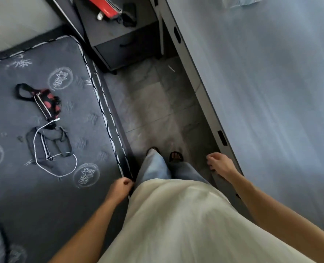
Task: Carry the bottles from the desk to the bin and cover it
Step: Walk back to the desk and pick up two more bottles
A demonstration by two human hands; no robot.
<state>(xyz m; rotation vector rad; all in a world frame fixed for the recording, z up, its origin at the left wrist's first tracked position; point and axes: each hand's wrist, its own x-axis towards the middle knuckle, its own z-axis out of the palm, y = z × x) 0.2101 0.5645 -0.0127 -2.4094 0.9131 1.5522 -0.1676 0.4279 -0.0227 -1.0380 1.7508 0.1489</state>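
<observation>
A clear plastic bottle (241, 1) lies at the far end of the grey desk (271, 82), cut off by the top edge of the frame. My left hand (120, 187) hangs at my side by the mattress corner, fingers loosely curled with nothing in them. My right hand (221, 164) hangs beside the desk's front edge, fingers relaxed and apart, holding nothing. No bin is in view.
A dark mattress (43, 120) on the left carries a red-and-black pouch (47, 101), a dark strap bag (49, 143) and a white cable (62, 168). A dark nightstand (123, 35) with a red item (104, 6) stands ahead. A narrow tiled floor strip (151, 103) runs between bed and desk.
</observation>
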